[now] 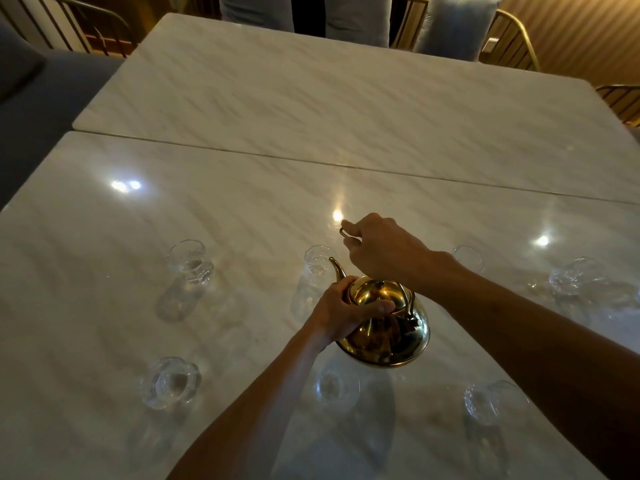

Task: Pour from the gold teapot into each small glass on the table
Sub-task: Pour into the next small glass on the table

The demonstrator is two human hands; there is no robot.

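Observation:
The gold teapot (384, 334) hangs just above the marble table (242, 209), near the middle of the front slab. Its thin curved spout points away from me at a small clear glass (316, 268) in the far row. My right hand (381, 251) is closed on the top of the pot's gold bail handle. My left hand (343, 313) presses down on the lid, with the thumb across the dome. Several small clear glasses stand in two rows around the pot, such as the far left glass (189, 261) and the near right glass (485, 403). Whether any liquid is flowing cannot be made out.
A seam (311, 161) joins the front slab to a second marble slab behind it. Chairs with gold frames and grey cushions (457, 26) line the far edge. A grey sofa (41, 98) sits off the left side. Another near-row glass (336, 386) stands right under my left forearm.

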